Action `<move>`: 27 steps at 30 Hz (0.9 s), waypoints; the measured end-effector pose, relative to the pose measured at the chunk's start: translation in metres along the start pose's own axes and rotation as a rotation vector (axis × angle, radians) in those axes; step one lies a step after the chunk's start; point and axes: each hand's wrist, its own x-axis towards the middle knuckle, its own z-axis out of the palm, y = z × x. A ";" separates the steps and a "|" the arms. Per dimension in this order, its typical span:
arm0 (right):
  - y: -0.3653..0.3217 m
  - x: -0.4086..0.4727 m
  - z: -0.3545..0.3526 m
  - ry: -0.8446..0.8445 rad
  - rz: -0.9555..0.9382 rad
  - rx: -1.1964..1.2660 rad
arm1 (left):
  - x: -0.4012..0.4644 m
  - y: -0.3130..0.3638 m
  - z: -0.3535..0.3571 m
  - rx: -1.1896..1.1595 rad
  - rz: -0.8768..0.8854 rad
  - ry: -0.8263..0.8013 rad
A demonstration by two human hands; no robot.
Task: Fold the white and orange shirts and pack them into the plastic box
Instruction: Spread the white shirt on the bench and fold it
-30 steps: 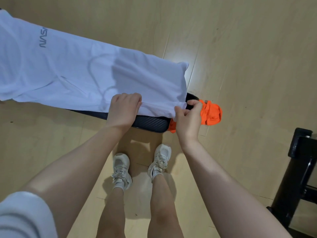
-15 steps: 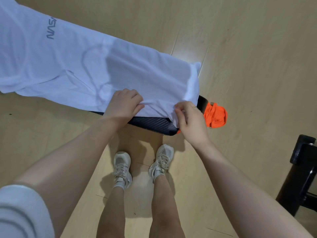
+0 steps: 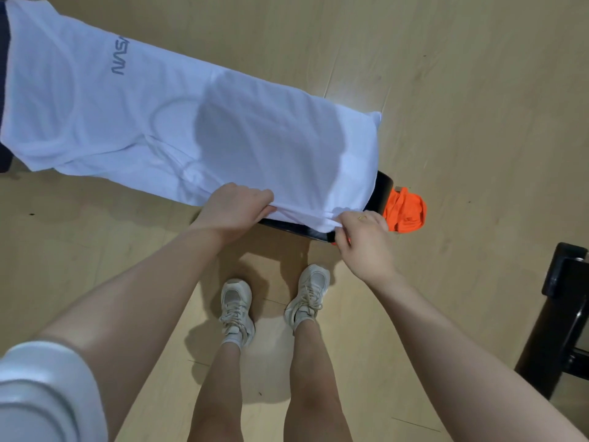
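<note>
We hold the near edge of the white shirt (image 3: 197,122), which lies flat on the desk (image 3: 296,228). Our left hand (image 3: 234,210) and right hand (image 3: 363,232) both pinch it. We should lift both together, evenly. The orange shirt (image 3: 404,213) hangs off the desk's end.

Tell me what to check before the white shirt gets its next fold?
1. Left hand grips the near edge of the white NASA shirt: ok.
2. Right hand pinches the same edge at its corner: ok.
3. Shirt lies flat on the black bench: ok.
4. Orange shirt lies apart, crumpled at the bench end: ok.
5. Plastic box ready: cannot tell, not in view.
</note>
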 end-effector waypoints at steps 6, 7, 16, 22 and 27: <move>0.011 -0.002 -0.024 -0.162 0.150 0.373 | -0.008 -0.005 0.005 0.080 0.054 0.003; 0.013 0.004 -0.026 -0.176 0.242 0.442 | -0.006 -0.007 0.005 0.063 0.041 0.027; -0.014 0.032 -0.012 -0.019 0.330 -0.126 | -0.014 -0.059 0.008 -0.003 -0.274 -0.015; -0.104 0.051 0.035 0.036 -0.116 -0.063 | -0.052 -0.121 0.006 0.059 -0.192 0.024; -0.174 0.084 0.077 -0.007 -0.056 -0.141 | -0.065 -0.179 -0.003 0.182 -0.122 0.110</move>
